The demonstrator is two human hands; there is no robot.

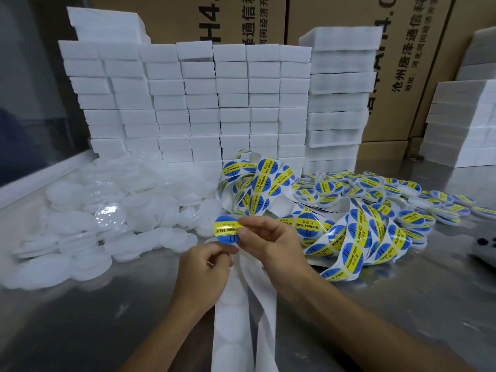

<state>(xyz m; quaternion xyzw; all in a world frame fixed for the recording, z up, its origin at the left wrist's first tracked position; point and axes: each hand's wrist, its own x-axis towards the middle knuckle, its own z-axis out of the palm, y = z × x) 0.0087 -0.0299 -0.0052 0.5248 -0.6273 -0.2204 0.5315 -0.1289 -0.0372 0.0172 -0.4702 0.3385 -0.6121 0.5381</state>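
Note:
My right hand [268,242] pinches the edge of a round blue and yellow "soldering paste" sticker [226,229], lifted above the table. My left hand [206,267], just below it, has curled fingers that pinch the white backing strip [241,318], which trails down toward me with empty round outlines. A tangled strip of the same stickers [349,237] lies to the right of my hands. A pile of white and clear round lids [107,210] covers the table at the left.
Lids with stickers on them [402,194] lie heaped at the right. Stacks of white foam blocks [201,103] form a wall behind, with cardboard boxes [416,63] further back. A dark and white object [485,248] sits at the right edge. The metal table [107,318] shows near me.

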